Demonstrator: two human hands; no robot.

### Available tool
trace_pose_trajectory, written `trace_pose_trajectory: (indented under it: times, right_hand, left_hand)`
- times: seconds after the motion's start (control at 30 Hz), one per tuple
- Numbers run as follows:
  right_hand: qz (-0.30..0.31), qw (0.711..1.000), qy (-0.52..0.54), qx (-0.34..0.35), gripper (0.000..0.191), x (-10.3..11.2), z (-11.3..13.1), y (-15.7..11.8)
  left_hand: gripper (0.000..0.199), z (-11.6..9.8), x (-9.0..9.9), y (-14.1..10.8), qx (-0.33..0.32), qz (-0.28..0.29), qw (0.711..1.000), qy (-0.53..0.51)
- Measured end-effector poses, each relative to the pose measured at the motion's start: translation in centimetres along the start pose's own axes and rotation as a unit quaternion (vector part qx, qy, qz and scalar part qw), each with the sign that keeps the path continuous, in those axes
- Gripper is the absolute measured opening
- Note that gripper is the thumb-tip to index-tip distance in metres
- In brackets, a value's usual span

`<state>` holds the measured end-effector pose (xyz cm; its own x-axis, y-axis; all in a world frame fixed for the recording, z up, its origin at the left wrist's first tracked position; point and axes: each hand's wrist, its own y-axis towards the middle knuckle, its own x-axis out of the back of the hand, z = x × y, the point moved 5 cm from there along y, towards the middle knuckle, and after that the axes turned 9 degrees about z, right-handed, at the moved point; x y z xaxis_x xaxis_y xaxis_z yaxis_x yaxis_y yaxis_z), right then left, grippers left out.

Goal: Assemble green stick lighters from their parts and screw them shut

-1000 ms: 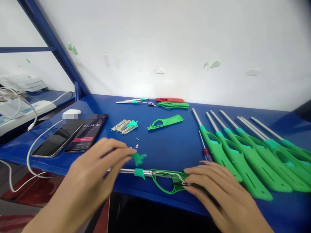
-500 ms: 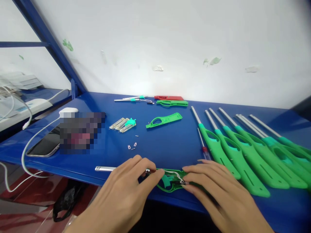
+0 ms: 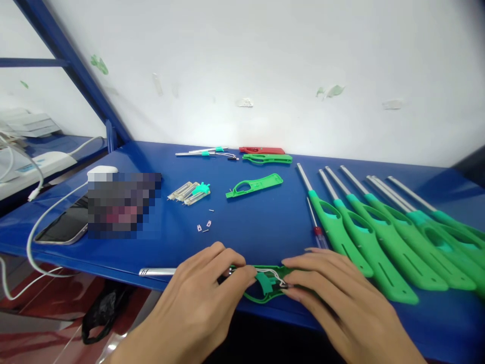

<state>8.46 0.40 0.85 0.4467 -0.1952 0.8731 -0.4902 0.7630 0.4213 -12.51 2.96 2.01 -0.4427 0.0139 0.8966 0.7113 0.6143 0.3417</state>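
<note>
Near the table's front edge lies an opened green stick lighter shell (image 3: pixel 253 297), its metal tube (image 3: pixel 157 272) sticking out to the left. My left hand (image 3: pixel 204 293) is closed on the lighter where tube and handle meet, thumb and index finger pinching. Inside the shell sits a teal trigger (image 3: pixel 266 284), with white wires (image 3: pixel 273 273) running above it. With its fingertips, my right hand (image 3: pixel 337 293) pinches a small black igniter piece (image 3: pixel 283 286) at the wires' end, over the handle part. My fingers hide much of the shell.
Several assembled green lighters (image 3: pixel 379 237) lie at right beside a screwdriver (image 3: pixel 318 232). Farther back are a loose green shell half (image 3: pixel 261 186), a red shell (image 3: pixel 263 150), clear fuel tanks (image 3: pixel 185 192) and tiny parts (image 3: pixel 203 226). A phone (image 3: pixel 62 222) and white cable (image 3: pixel 32 237) lie left.
The teal trigger has shifted slightly right, closer to the black igniter piece. The tube's end shows a little farther left. Both hands keep their grips; the view has shifted slightly.
</note>
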Motion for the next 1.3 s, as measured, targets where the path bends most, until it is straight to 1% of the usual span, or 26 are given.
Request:
trace_pose_trajectory:
  times: [0.1, 0.43, 0.63, 0.87, 1.03, 1.13, 1.3]
  right_hand:
    - [-0.007, 1.0, 0.011, -0.002, 0.016, 0.2, 0.1, 0.1]
    - [-0.013, 0.999, 0.044, -0.003, 0.011, 0.2, -0.1, 0.0]
    - [-0.015, 0.998, 0.066, -0.002, 0.008, 0.5, 0.1, 0.5]
    - [-0.002, 0.993, 0.117, -0.009, 0.009, 0.5, 0.1, 0.9]
    - [0.005, 0.987, 0.157, -0.039, 0.007, 0.5, -0.3, 1.1]
    - [0.01, 0.981, 0.181, -0.073, 0.006, 0.5, -0.8, 0.9]
    - [0.038, 0.967, 0.211, -0.136, 0.01, 0.1, -1.4, 0.6]
  left_hand:
    - [0.028, 0.2, -0.2, 0.0, 0.001, -0.011, 1.0, -0.018]
    - [0.029, 0.2, -0.3, -0.1, -0.01, -0.043, 0.998, -0.044]
    - [0.023, 0.2, -0.4, 0.2, -0.017, -0.051, 0.997, -0.056]
    - [0.019, 0.0, -0.2, 0.6, -0.029, -0.063, 0.996, -0.062]
    - [0.02, -0.2, -0.1, 0.6, -0.036, -0.072, 0.995, -0.062]
    - [0.02, -0.3, -0.1, 0.7, -0.043, -0.077, 0.994, -0.059]
    - [0.019, -0.3, -0.2, 0.7, -0.05, -0.08, 0.994, -0.058]
